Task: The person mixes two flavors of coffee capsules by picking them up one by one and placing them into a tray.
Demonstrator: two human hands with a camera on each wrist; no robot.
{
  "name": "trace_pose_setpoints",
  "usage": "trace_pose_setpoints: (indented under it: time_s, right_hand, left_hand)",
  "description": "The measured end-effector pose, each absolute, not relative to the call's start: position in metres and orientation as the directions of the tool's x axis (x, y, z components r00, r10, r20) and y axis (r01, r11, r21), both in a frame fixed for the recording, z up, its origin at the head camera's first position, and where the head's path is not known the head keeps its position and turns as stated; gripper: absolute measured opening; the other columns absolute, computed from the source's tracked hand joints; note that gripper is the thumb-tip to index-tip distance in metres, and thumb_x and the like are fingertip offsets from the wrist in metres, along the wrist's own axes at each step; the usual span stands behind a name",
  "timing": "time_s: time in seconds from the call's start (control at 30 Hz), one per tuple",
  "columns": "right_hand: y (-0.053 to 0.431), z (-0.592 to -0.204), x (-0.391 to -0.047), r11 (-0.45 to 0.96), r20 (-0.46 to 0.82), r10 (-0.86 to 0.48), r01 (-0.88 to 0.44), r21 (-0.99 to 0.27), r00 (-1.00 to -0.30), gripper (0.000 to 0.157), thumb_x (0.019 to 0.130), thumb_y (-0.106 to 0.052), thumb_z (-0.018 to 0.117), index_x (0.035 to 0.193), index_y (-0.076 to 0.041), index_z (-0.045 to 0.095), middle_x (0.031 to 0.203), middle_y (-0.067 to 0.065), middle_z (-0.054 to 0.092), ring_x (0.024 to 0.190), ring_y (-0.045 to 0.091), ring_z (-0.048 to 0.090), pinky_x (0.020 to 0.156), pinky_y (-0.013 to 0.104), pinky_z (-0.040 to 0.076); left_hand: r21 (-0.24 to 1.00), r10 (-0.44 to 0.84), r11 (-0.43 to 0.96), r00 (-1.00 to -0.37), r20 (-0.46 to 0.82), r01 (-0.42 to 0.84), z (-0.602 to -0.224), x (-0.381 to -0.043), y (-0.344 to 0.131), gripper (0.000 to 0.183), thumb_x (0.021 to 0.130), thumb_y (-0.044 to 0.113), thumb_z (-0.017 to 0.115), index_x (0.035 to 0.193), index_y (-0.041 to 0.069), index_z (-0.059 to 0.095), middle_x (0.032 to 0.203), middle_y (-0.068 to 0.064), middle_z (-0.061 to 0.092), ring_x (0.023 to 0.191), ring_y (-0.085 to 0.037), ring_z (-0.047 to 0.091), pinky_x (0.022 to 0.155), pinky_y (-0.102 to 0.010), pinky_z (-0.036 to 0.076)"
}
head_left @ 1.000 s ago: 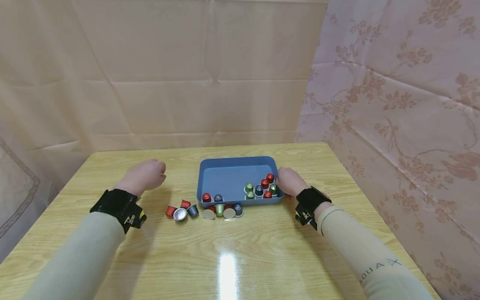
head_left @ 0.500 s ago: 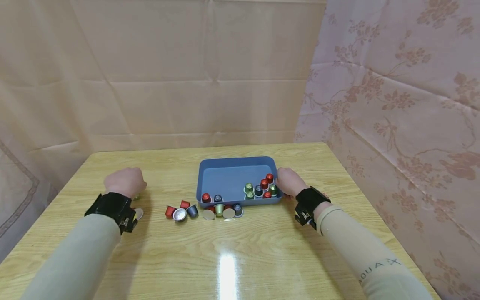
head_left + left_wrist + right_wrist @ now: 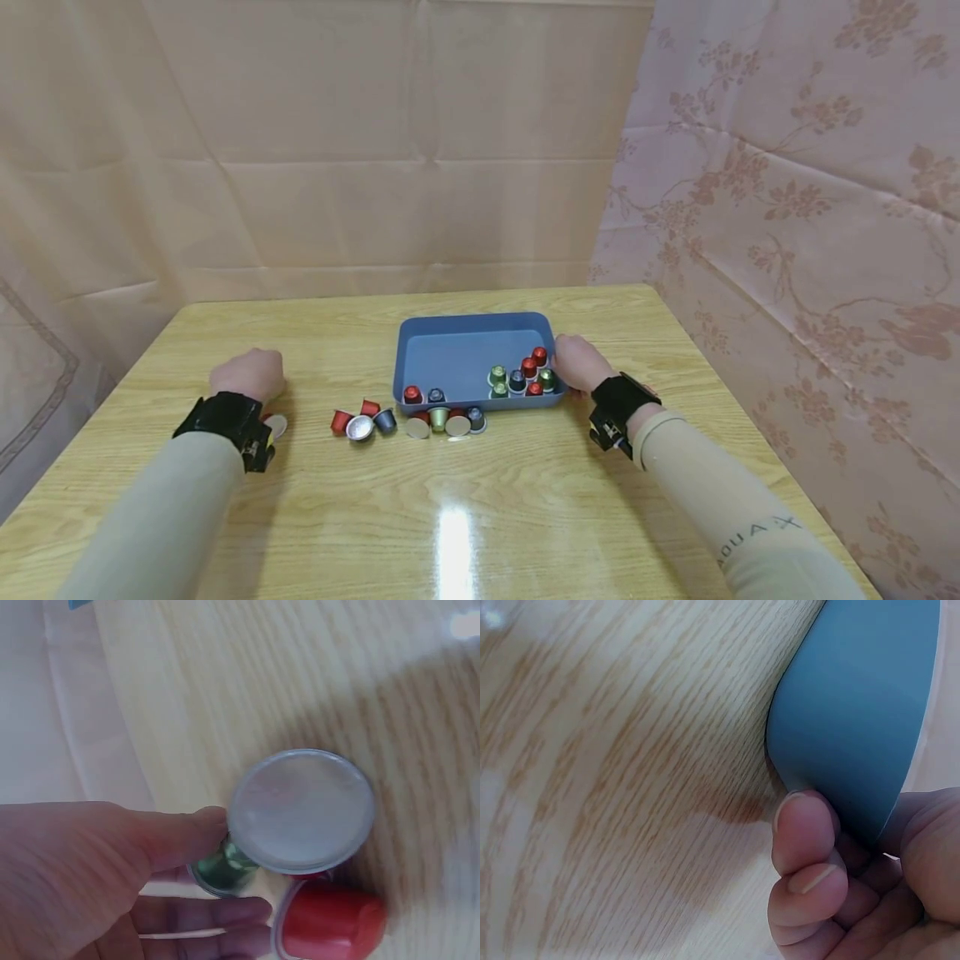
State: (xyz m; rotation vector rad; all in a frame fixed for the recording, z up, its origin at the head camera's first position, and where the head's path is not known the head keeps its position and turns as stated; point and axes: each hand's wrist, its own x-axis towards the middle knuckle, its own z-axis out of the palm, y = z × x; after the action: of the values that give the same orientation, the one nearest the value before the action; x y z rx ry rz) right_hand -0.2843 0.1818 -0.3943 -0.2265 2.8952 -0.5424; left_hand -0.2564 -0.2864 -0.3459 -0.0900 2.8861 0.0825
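Note:
In the head view my left hand (image 3: 249, 375) is low over the table's left side, hiding most of what is under it. The left wrist view shows its thumb and index finger pinching a green coffee capsule (image 3: 223, 871). Against that capsule is another with its pale foil lid (image 3: 301, 811) facing up, and a red capsule (image 3: 330, 921) lies on its side near the other fingertips. My right hand (image 3: 582, 364) grips the right end of a blue tray (image 3: 468, 343), thumb over the rim and fingers curled outside. Several red, green and dark capsules stand in the tray.
Loose capsules lie left of the tray, including a dark blue capsule (image 3: 385, 422) and a silver-lidded one (image 3: 360, 429). More lie along its front side, among them a pale green capsule (image 3: 439, 419). A beige curtain (image 3: 375, 167) hangs behind the wooden table (image 3: 375, 517).
My left hand has moved left and down from beside the loose pile to the capsules at the table's left. The right hand and the tray have stayed put.

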Motion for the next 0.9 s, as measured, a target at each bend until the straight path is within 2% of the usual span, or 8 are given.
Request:
trace_pose_setpoints:
  time_s: [0.17,0.47,0.7,0.77,0.9]
  right_hand:
    - [0.181,-0.394,-0.284,0.921,-0.159,-0.179,-0.109,-0.373,-0.971,0.023,0.104,-0.005,0.042,0.113,0.012,0.056,0.066,0.014,0.061,0.039,0.018,0.059,0.036,0.03,0.046]
    - [0.181,-0.394,-0.285,0.919,-0.156,-0.178,-0.107,-0.38,-0.972,0.023,0.103,-0.004,0.042,0.113,0.012,0.055,0.069,0.015,0.061,0.04,0.018,0.059,0.036,0.029,0.045]
    - [0.181,-0.394,-0.285,0.922,-0.168,-0.169,-0.095,-0.376,-0.971,0.024,0.104,-0.004,0.042,0.116,0.012,0.055,0.066,0.014,0.061,0.04,0.019,0.06,0.036,0.03,0.046]
    - [0.181,-0.394,-0.285,0.921,-0.17,-0.167,-0.092,-0.379,-0.971,0.024,0.104,-0.004,0.042,0.115,0.012,0.055,0.067,0.014,0.061,0.04,0.019,0.06,0.036,0.03,0.046]
    - [0.181,-0.394,-0.285,0.92,-0.168,-0.17,-0.095,-0.38,-0.971,0.023,0.103,-0.004,0.042,0.113,0.011,0.056,0.067,0.015,0.061,0.04,0.019,0.06,0.036,0.03,0.046]
  left_hand:
    - [0.045,-0.009,0.999,-0.965,-0.261,-0.021,-0.352,-0.258,-0.289,0.017,0.094,0.002,0.053,0.1,-0.005,0.066,0.085,-0.019,0.063,0.072,-0.031,0.055,0.06,-0.044,0.047]
    - [0.04,0.023,0.999,-0.96,-0.279,0.013,-0.357,-0.262,-0.29,0.014,0.094,0.0,0.054,0.101,-0.005,0.065,0.085,-0.018,0.062,0.072,-0.03,0.054,0.061,-0.043,0.046]
    - [0.06,0.043,0.998,-0.966,-0.256,0.029,-0.355,-0.264,-0.286,0.021,0.093,0.005,0.057,0.108,-0.008,0.064,0.083,-0.015,0.062,0.072,-0.029,0.053,0.06,-0.04,0.041]
    - [0.064,0.048,0.997,-0.971,-0.233,0.034,-0.354,-0.265,-0.285,0.023,0.094,0.006,0.057,0.111,-0.009,0.061,0.087,-0.018,0.064,0.073,-0.031,0.057,0.06,-0.043,0.045]
    - [0.105,0.05,0.994,-0.979,-0.197,0.03,-0.352,-0.269,-0.282,0.029,0.099,0.008,0.053,0.119,-0.011,0.045,0.091,-0.023,0.064,0.075,-0.032,0.059,0.061,-0.046,0.047]
